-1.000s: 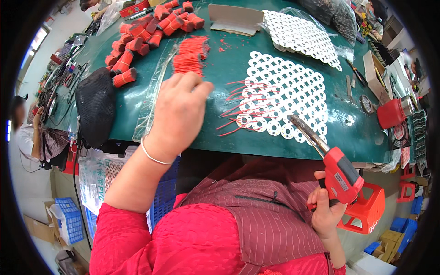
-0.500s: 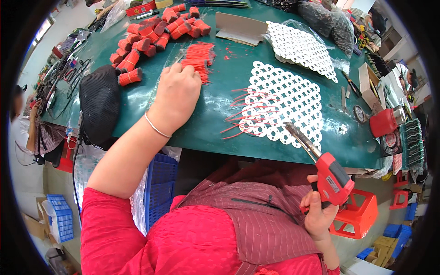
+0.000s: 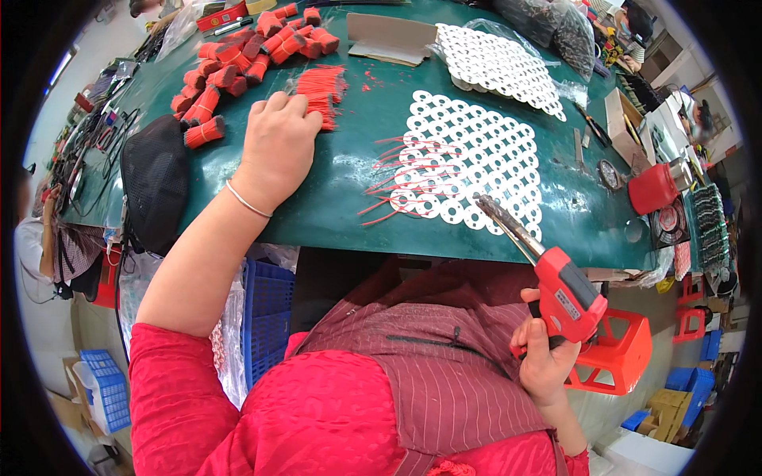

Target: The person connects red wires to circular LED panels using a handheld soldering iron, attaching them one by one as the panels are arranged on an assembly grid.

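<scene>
My left hand (image 3: pixel 278 147) rests at the near edge of a loose pile of short red wires (image 3: pixel 321 91). Its fingers are curled closed, and their tips are hidden, so what they pinch does not show. In my right hand (image 3: pixel 548 361) is a red and black soldering gun (image 3: pixel 569 293), its long metal tip pointing up and to the left. That tip hovers over the near part of a white sheet of joined round discs (image 3: pixel 476 159). Several red wires (image 3: pixel 405 178) lie across the sheet's left side, their ends sticking out past it.
Bundles of red wire (image 3: pixel 238 59) are heaped at the far left, behind a black mesh bag (image 3: pixel 155 186). A second stack of disc sheets (image 3: pixel 500 67) and an open cardboard piece (image 3: pixel 389 38) lie at the back. Pliers (image 3: pixel 594 125) and a red bottle (image 3: pixel 655 189) stand right.
The whole view has shifted, so the table things appear slightly further left and up. My left hand stays by the loose wires, and my right hand keeps its hold on the soldering gun.
</scene>
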`<state>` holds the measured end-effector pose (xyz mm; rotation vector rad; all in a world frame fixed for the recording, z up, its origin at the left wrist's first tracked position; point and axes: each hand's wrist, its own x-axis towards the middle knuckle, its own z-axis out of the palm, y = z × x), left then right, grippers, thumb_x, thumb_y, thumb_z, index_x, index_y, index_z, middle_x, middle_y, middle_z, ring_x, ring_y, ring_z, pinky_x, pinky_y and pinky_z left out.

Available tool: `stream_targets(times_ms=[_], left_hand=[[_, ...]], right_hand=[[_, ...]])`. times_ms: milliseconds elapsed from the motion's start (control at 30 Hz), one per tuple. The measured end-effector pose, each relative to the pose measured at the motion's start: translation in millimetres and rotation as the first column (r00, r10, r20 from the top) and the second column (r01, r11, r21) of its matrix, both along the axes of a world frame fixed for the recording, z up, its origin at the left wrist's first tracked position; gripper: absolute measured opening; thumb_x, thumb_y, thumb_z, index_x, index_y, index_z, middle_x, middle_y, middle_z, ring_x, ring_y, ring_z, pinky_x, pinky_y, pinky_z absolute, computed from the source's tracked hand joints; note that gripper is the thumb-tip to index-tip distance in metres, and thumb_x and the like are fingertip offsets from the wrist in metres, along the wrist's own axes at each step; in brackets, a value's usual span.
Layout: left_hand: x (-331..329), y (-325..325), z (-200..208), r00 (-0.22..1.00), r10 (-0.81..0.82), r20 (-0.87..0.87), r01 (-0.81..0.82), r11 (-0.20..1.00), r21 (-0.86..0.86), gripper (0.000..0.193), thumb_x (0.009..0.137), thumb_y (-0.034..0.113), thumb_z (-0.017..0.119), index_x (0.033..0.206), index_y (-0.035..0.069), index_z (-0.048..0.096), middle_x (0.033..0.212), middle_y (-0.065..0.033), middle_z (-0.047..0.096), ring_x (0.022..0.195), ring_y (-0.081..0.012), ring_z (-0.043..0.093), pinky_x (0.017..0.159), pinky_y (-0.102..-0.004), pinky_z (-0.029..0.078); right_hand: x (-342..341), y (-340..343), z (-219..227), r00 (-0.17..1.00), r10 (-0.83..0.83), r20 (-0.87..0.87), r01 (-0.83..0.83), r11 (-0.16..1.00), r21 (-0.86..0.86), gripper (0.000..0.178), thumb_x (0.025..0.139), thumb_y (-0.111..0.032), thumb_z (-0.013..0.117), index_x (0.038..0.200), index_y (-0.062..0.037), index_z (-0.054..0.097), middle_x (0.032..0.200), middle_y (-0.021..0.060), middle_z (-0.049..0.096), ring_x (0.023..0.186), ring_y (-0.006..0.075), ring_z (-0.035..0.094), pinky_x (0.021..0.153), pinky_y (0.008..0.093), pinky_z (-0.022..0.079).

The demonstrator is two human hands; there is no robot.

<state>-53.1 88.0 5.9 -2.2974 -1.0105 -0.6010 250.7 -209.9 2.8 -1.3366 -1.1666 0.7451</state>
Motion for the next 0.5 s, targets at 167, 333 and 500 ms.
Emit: stream_targets(times_ms=[167, 333, 500], left_hand=[[0, -4, 1, 0.997, -0.017, 0.077, 0.017, 1.000, 0.004, 0.005, 0.082, 0.003, 0.063, 0.084, 0.007, 0.063, 0.085, -0.0065, 0.059, 0.086, -0.0252, 0.057, 0.078, -0.0387, 0.046], [8, -15, 11, 0.982, -0.111, 0.153, 0.113, 0.994, -0.002, 0.010, 0.082, 0.001, 0.061, 0.090, 0.004, 0.062, 0.083, -0.0083, 0.061, 0.083, -0.0292, 0.059, 0.081, -0.0397, 0.046], [43, -49, 26, 0.918, -0.318, 0.236, 0.342, 0.937, -0.069, 0.015, 0.078, 0.000, 0.062, 0.092, 0.004, 0.065, 0.083, -0.0075, 0.062, 0.082, -0.0290, 0.059, 0.085, -0.0399, 0.046]], right_hand=[[0, 1, 1, 1.000, -0.008, 0.001, 0.008, 1.000, -0.005, 0.025, 0.102, -0.009, 0.050, 0.123, 0.0052, 0.050, 0.126, 0.0208, 0.058, 0.064, 0.0092, 0.053, 0.055, 0.0272, 0.052], [2, 2, 0, 1.000, -0.004, 0.019, 0.004, 1.000, 0.002, 0.027, 0.102, -0.010, 0.051, 0.124, 0.0054, 0.049, 0.126, 0.0207, 0.058, 0.064, 0.0094, 0.054, 0.055, 0.0274, 0.052], [1, 5, 2, 1.000, -0.021, 0.001, 0.021, 1.000, -0.002, 0.029, 0.102, -0.010, 0.051, 0.126, 0.0049, 0.048, 0.126, 0.0209, 0.059, 0.064, 0.0093, 0.054, 0.057, 0.0276, 0.053]])
